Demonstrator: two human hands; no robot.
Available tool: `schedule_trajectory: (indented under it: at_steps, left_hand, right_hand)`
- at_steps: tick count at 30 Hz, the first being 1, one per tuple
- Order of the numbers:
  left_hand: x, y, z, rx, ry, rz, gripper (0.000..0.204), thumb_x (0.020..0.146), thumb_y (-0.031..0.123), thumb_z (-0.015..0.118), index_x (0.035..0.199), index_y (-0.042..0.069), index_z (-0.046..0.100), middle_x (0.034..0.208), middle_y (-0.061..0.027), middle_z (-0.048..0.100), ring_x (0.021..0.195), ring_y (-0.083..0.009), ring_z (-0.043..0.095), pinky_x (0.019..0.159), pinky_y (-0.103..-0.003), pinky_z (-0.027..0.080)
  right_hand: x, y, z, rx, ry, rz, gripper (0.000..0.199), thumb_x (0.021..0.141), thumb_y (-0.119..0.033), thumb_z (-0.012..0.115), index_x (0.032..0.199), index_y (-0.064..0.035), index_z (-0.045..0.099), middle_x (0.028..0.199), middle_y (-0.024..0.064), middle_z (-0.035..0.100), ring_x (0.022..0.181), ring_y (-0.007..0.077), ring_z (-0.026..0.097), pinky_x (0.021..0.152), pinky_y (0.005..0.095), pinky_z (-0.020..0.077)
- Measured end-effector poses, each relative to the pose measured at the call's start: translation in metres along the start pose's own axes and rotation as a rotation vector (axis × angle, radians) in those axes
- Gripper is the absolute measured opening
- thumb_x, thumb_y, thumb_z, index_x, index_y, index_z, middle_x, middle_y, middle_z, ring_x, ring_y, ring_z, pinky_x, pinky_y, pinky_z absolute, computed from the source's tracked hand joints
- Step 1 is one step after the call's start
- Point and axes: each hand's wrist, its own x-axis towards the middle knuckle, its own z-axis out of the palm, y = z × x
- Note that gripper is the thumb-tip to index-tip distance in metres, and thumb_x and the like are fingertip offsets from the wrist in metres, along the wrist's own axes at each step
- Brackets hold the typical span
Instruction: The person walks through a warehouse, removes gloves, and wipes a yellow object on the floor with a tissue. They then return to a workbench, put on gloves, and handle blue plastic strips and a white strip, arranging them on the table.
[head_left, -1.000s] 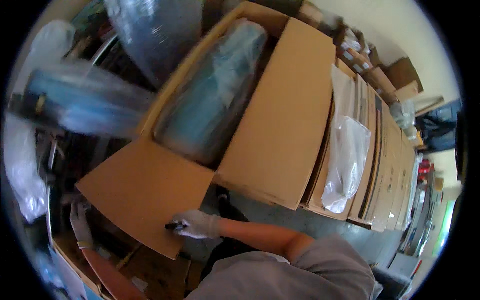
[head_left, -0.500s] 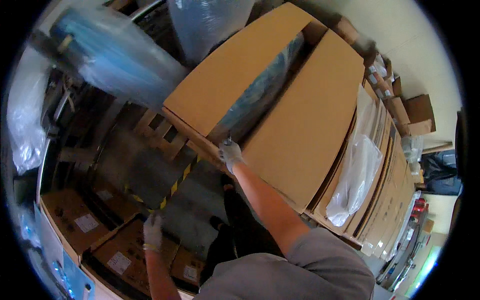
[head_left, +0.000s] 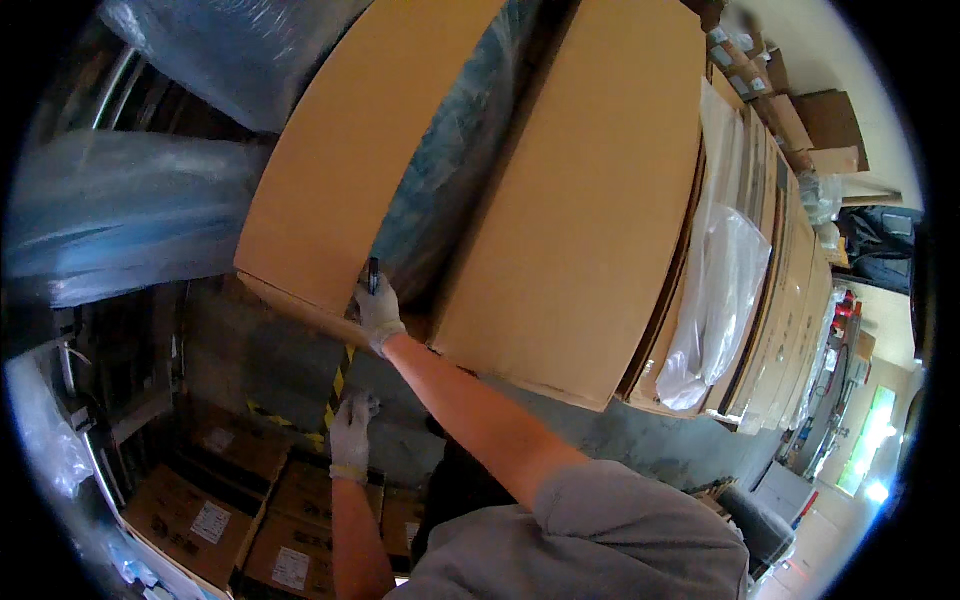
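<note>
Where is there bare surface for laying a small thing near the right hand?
The wide right cardboard panel looks bare, between the wrapped blue item and the white plastic bag; so does the left flap, bordered by the right hand. Lower left is crowded with brown cartons.

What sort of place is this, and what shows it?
Probably a packing area: an open carton holds a plastic-wrapped bluish item, more cartons stand nearby, and yellow-and-black tape marks the floor.
</note>
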Motion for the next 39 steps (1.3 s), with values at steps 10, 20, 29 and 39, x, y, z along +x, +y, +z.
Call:
schedule_trajectory:
  at_steps: [10,20,29,39]
  left_hand:
    - [0.073,0.078,-0.05,0.934,0.69,0.918,0.044,0.101,0.02,0.055,0.141,0.002,0.049,0.154,-0.0157,0.039,0.132,-0.0316,0.049,0.106,-0.04,0.046]
    - [0.124,0.185,-0.181,0.978,0.875,0.861,0.033,0.096,0.018,0.06,0.127,0.008,0.064,0.141,-0.0202,0.046,0.13,-0.0381,0.048,0.107,-0.047,0.042]
    - [0.159,0.204,-0.229,0.515,0.755,0.9,0.027,0.099,0.02,0.061,0.119,0.004,0.07,0.132,-0.0083,0.05,0.115,-0.023,0.058,0.092,-0.033,0.052]
    - [0.174,0.202,-0.251,0.511,0.745,0.86,0.022,0.095,0.013,0.063,0.114,0.005,0.073,0.126,-0.0103,0.054,0.12,-0.0254,0.053,0.104,-0.036,0.042]
  right_hand:
    - [-0.09,-0.135,0.035,0.092,-0.242,-0.402,0.043,0.093,-0.017,0.064,0.129,0.0036,0.053,0.102,0.0166,0.069,0.092,0.0251,0.064,0.086,0.0367,0.0498]
    - [-0.034,-0.107,-0.028,-0.505,-0.108,-0.194,0.044,0.086,-0.01,0.065,0.13,-0.0056,0.059,0.125,0.0198,0.063,0.111,0.0359,0.064,0.093,0.0426,0.0505]
    - [0.157,-0.081,-0.086,-0.85,-0.054,-0.037,0.046,0.092,-0.006,0.054,0.137,-0.0138,0.055,0.134,0.0182,0.059,0.121,0.0342,0.059,0.099,0.042,0.0495]
    - [0.09,-0.097,-0.057,-0.6,-0.005,0.042,0.034,0.097,-0.016,0.054,0.129,-0.0057,0.059,0.091,0.0128,0.067,0.081,0.0296,0.063,0.073,0.0415,0.0497]
